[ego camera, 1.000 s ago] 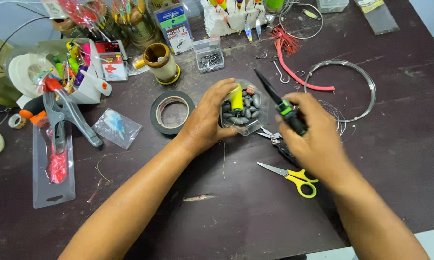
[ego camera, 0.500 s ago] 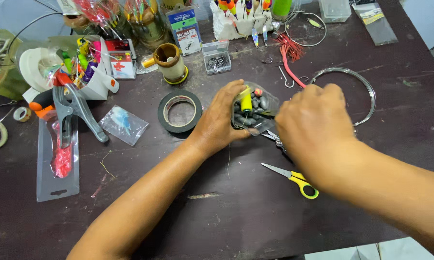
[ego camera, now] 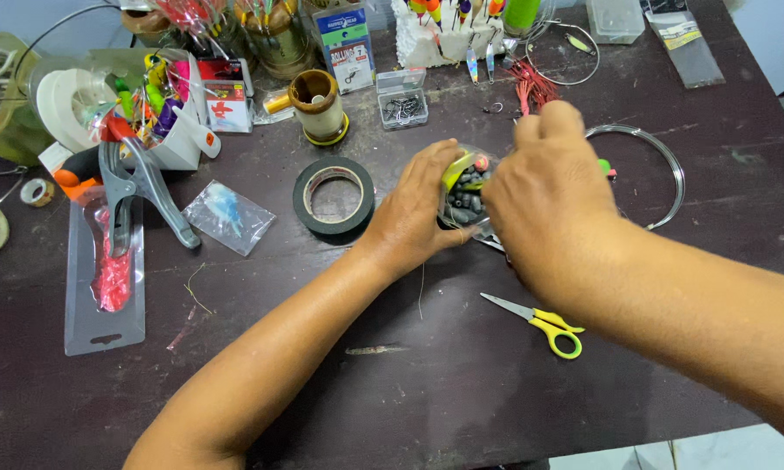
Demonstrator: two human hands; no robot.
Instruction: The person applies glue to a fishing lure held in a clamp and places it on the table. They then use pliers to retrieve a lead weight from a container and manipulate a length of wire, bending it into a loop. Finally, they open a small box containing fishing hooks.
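Dark grey sinkers fill a small clear round container [ego camera: 464, 193] at frame centre, slightly above middle, on the dark tabletop [ego camera: 409, 392]; left hand [ego camera: 414, 213] cups its left side with fingers wrapped on the rim, right hand [ego camera: 544, 187] sits over its right edge with fingers curled down, covering that part, so can't tell what, if anything, it pinches. Around it in the head view: black tape roll [ego camera: 334, 195] just left of the left hand, yellow-handled scissors [ego camera: 540, 322] lower right below the right wrist, wire coil [ego camera: 653, 170] right of the hands.
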